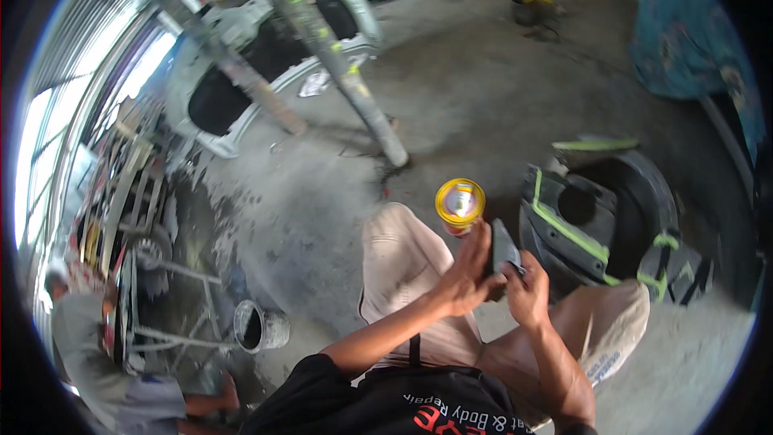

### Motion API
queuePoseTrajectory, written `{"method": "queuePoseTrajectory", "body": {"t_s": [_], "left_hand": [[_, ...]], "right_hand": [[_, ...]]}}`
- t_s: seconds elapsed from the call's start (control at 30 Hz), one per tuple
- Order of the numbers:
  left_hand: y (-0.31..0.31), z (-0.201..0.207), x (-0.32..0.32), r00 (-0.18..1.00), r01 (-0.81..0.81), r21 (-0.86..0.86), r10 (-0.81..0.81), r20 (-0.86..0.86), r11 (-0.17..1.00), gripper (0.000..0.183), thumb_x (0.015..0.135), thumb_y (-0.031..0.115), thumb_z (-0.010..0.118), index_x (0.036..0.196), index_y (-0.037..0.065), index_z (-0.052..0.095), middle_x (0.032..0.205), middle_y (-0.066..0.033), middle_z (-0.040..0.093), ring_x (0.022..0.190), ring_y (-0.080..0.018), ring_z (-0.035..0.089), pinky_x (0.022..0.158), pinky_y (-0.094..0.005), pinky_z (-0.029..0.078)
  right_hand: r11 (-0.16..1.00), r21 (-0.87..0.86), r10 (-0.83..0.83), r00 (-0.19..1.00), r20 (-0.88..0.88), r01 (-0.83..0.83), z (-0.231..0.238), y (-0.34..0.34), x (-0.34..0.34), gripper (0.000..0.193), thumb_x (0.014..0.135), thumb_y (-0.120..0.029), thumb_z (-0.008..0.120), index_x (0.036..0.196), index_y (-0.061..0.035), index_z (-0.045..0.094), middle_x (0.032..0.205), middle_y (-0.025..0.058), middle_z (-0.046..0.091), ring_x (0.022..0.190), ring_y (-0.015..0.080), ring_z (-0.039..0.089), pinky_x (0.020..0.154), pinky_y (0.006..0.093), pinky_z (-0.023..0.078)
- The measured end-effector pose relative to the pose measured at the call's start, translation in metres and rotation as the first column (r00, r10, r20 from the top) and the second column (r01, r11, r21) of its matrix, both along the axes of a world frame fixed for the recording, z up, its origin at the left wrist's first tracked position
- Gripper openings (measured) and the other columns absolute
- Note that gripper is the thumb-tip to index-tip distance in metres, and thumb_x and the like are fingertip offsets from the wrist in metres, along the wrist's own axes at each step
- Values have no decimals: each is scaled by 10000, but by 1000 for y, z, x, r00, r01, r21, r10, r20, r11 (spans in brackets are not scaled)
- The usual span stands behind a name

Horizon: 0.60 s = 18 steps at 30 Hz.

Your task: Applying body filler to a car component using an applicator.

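In front of my lap, my left hand (pixel 469 272) is closed around a flat grey plate with a pointed top (pixel 503 246). My right hand (pixel 528 290) is closed beside it, its fingers pinched on a thin dark tool (pixel 518 268) against the plate's lower edge. The tool's exact kind is too small to make out. Just beyond my left fingertips stands a round can with a yellow rim (pixel 460 203), a pale item lying on its top. My legs are bent and spread on either side of my hands.
To the right lie dark plastic parts with green edges (pixel 568 221) and a black curved liner (pixel 656 185). Slanted poles (pixel 354 80) and a pale car panel (pixel 217 125) stand ahead. At left are a bucket (pixel 274 330), a metal stand (pixel 173 338) and another person (pixel 93 346).
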<state>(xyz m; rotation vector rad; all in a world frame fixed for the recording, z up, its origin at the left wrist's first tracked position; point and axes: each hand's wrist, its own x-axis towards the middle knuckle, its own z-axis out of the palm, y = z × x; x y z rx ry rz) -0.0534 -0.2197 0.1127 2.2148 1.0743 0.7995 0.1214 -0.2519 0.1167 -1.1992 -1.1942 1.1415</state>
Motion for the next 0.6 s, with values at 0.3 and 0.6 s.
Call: {"method": "queuePoseTrajectory", "body": {"t_s": [0.3, 0.6], "left_hand": [[-6, 1, -14, 979, -204, -644, 155, -133, 737, 1156, 929, 855, 292, 1618, -45, 66, 1656, -319, 122, 1447, -434, 395, 1128, -474, 409], [14, -25, 5, 444, 224, -889, 770, 458, 399, 784, 956, 765, 453, 1373, 101, 446, 1169, -88, 624, 1018, -233, 673, 829, -455, 599]], "right_hand": [[909, 404, -294, 842, 451, 101, 24, 0, 3, 156, 823, 30, 742, 847, 4, 590, 751, 152, 578, 668, 309, 605, 609, 408, 481], [876, 408, 62, 900, 432, -257, 26, -5, -10, 344, 739, -52, 863, 1050, -4, 725, 900, 106, 648, 785, 272, 629, 716, 360, 511]]}}
